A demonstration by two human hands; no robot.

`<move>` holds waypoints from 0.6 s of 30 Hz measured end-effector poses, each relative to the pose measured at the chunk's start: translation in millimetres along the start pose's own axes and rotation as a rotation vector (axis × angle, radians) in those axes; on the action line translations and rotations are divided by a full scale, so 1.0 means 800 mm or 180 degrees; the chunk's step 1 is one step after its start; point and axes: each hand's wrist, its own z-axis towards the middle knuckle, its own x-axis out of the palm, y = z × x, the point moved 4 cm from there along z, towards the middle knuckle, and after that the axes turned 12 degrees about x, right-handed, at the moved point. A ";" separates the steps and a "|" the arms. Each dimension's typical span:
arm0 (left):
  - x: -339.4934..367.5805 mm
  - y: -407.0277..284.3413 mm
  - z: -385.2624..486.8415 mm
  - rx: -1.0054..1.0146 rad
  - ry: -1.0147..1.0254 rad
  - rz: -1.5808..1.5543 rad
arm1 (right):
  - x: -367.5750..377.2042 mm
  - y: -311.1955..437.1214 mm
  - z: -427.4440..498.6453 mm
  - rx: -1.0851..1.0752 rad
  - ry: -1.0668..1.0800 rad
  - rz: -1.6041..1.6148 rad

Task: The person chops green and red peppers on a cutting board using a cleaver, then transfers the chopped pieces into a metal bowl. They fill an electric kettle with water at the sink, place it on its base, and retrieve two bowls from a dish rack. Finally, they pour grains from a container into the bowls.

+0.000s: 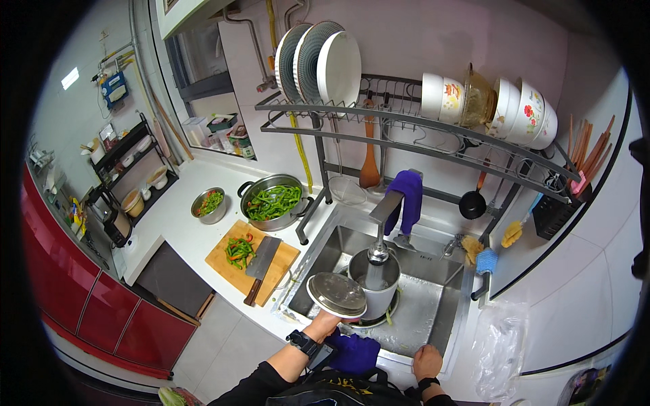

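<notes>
My left hand (325, 326) grips a round metal lid (337, 293) with a pale rim, tilted at the sink's front left. Just beyond it a tall pot (378, 300), white outside and metal inside, stands under the faucet spray head (378, 252). Water streams into the pot. Beneath it shows a round metal vessel (373, 323) with green scraps at its edge. My right hand (427, 361) rests with curled fingers on the front rim of the steel sink (421, 304); its palm is hidden. A purple cloth (355, 351) lies at the sink's front edge, before my body.
Left of the sink, a cutting board (279, 274) carries sliced peppers (239, 252) and a cleaver (264, 256). Behind are a pot of green peppers (274, 223) and a metal bowl (209, 217). A dish rack (406, 124) overhangs the sink. A plastic bag (500, 350) lies right.
</notes>
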 end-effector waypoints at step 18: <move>0.001 -0.032 0.016 -0.0128 0.0027 0.0748 | -0.002 0.002 0.001 0.0016 0.0046 -0.0023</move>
